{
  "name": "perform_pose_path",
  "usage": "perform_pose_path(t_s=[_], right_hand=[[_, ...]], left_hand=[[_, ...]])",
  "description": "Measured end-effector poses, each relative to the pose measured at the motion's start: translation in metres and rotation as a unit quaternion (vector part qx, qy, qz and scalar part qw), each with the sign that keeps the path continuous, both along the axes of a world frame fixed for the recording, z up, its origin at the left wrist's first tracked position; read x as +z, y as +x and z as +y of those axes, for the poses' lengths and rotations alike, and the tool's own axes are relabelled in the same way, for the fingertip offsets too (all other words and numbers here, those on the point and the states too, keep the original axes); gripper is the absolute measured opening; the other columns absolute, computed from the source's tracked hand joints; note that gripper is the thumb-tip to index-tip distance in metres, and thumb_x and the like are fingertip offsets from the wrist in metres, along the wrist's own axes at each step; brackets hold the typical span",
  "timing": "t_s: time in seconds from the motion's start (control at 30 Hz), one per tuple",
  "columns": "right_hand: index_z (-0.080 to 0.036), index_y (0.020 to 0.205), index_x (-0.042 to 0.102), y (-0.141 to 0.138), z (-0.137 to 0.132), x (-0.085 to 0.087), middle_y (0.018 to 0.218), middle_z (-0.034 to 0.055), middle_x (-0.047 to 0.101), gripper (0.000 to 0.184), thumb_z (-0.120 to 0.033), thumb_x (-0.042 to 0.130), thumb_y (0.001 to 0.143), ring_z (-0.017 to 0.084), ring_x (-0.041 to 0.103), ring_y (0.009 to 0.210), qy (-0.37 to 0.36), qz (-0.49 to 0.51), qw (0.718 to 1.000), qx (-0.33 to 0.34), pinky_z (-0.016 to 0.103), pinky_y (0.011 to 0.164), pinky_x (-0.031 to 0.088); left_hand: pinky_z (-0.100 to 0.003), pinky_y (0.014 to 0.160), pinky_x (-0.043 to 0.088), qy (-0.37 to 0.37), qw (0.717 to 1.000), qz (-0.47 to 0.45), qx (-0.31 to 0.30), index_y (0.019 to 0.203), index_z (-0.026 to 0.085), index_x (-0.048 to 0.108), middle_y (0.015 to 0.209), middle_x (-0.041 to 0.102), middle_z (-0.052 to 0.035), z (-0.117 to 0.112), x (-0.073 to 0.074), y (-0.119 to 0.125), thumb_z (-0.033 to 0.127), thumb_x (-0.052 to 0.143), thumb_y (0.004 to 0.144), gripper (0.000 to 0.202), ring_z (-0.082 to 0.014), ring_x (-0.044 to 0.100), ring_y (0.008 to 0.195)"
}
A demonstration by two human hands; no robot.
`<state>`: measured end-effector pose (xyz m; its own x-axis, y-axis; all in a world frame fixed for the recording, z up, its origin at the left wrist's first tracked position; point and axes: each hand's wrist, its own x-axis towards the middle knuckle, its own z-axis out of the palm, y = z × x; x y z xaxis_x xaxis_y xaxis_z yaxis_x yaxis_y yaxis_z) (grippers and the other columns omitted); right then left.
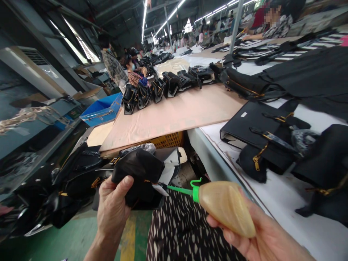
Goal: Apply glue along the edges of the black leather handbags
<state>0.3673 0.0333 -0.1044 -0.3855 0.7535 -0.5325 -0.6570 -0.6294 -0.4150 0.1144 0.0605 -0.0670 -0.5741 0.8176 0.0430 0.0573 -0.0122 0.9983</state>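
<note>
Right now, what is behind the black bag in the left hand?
Beyond the black bag in the left hand, a yellow crate shows below the edge of the pinkish tabletop. Whatever lies directly behind the bag's dark body is covered and cannot be seen.

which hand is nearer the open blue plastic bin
Left. The left hand grips a soft black bag piece on the near side of the bin; the right hand, around a tan teardrop-shaped squeeze bottle, is well to the bin's right.
</note>
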Motion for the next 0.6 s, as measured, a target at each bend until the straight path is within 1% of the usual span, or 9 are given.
perform_pose_path(t_s=[0.03, 0.1, 0.17, 0.23, 0.3, 0.37, 0.47, 0.6], right_hand=[[-0.017, 0.098, 0.065, 0.0, 0.002, -0.001, 0.089, 0.0105, 0.071, 0.025, -0.038, 0.066, 0.083, 0.024, 0.069, 0.075, -0.015, 0.006, 1.0, -0.006, 0.021, 0.055, 0.055], [-0.015, 0.103, 0.063, 0.001, 0.006, -0.001, 0.09, 0.0123, 0.071, 0.027, -0.033, 0.066, 0.083, 0.025, 0.068, 0.074, -0.018, -0.006, 1.0, -0.013, 0.023, 0.054, 0.055], [-0.015, 0.106, 0.06, 0.0, 0.011, -0.001, 0.093, 0.0127, 0.07, 0.031, -0.034, 0.068, 0.082, 0.026, 0.068, 0.075, -0.011, -0.034, 0.999, -0.017, 0.024, 0.054, 0.055], [-0.017, 0.104, 0.06, -0.001, 0.015, 0.002, 0.093, 0.0117, 0.07, 0.034, -0.037, 0.07, 0.08, 0.026, 0.068, 0.076, 0.002, -0.055, 0.998, -0.015, 0.023, 0.052, 0.054], [-0.018, 0.101, 0.062, -0.001, 0.018, 0.006, 0.091, 0.0103, 0.071, 0.033, -0.04, 0.071, 0.078, 0.025, 0.068, 0.074, 0.02, -0.069, 0.997, -0.002, 0.021, 0.049, 0.051], [-0.017, 0.098, 0.064, 0.0, 0.02, 0.012, 0.09, 0.0102, 0.07, 0.031, -0.042, 0.068, 0.081, 0.023, 0.067, 0.072, 0.048, -0.09, 0.995, 0.019, 0.02, 0.049, 0.05], [-0.016, 0.098, 0.066, 0.003, 0.02, 0.019, 0.089, 0.0103, 0.069, 0.034, -0.046, 0.065, 0.081, 0.022, 0.065, 0.073, 0.084, -0.113, 0.988, 0.056, 0.02, 0.05, 0.049], [-0.019, 0.096, 0.067, 0.005, 0.019, 0.02, 0.085, 0.0088, 0.069, 0.032, -0.046, 0.066, 0.08, 0.022, 0.065, 0.071, 0.099, -0.1, 0.986, 0.091, 0.021, 0.048, 0.047]], left_hand=[[-0.019, 0.045, 0.052, -0.002, 1.0, -0.006, 0.003, 0.068, 0.015, 0.07, 0.057, 0.066, 0.0001, -0.001, 0.0, -0.001, 0.036, 0.079, 0.054, 0.028, -0.0122, 0.059, 0.043], [-0.018, 0.043, 0.05, -0.011, 0.999, -0.035, -0.003, 0.069, 0.016, 0.07, 0.057, 0.067, 0.0008, -0.003, -0.001, -0.003, 0.035, 0.08, 0.052, 0.027, -0.0112, 0.058, 0.043], [-0.018, 0.043, 0.05, -0.02, 0.998, -0.049, -0.016, 0.07, 0.016, 0.07, 0.058, 0.067, 0.0006, -0.005, -0.003, -0.006, 0.034, 0.081, 0.052, 0.027, -0.0118, 0.059, 0.044], [-0.019, 0.045, 0.051, -0.027, 0.998, -0.051, -0.033, 0.07, 0.016, 0.07, 0.059, 0.067, -0.0003, -0.007, -0.007, -0.009, 0.034, 0.08, 0.053, 0.027, -0.0134, 0.06, 0.047], [-0.021, 0.047, 0.052, -0.029, 0.997, -0.048, -0.052, 0.071, 0.015, 0.071, 0.06, 0.067, -0.0011, -0.009, -0.012, -0.012, 0.033, 0.079, 0.055, 0.025, -0.0152, 0.061, 0.05], [-0.023, 0.049, 0.052, -0.025, 0.996, -0.045, -0.071, 0.073, 0.016, 0.072, 0.061, 0.068, -0.0018, -0.011, -0.016, -0.014, 0.032, 0.078, 0.057, 0.024, -0.0163, 0.061, 0.053], [-0.024, 0.051, 0.052, -0.015, 0.994, -0.037, -0.099, 0.075, 0.016, 0.073, 0.064, 0.069, -0.0027, -0.013, -0.022, -0.016, 0.029, 0.077, 0.059, 0.021, -0.0172, 0.062, 0.055], [-0.023, 0.052, 0.05, -0.003, 0.992, 0.009, -0.128, 0.073, 0.017, 0.073, 0.062, 0.067, -0.0013, -0.018, -0.029, -0.02, 0.026, 0.076, 0.06, 0.016, -0.0154, 0.06, 0.054]])
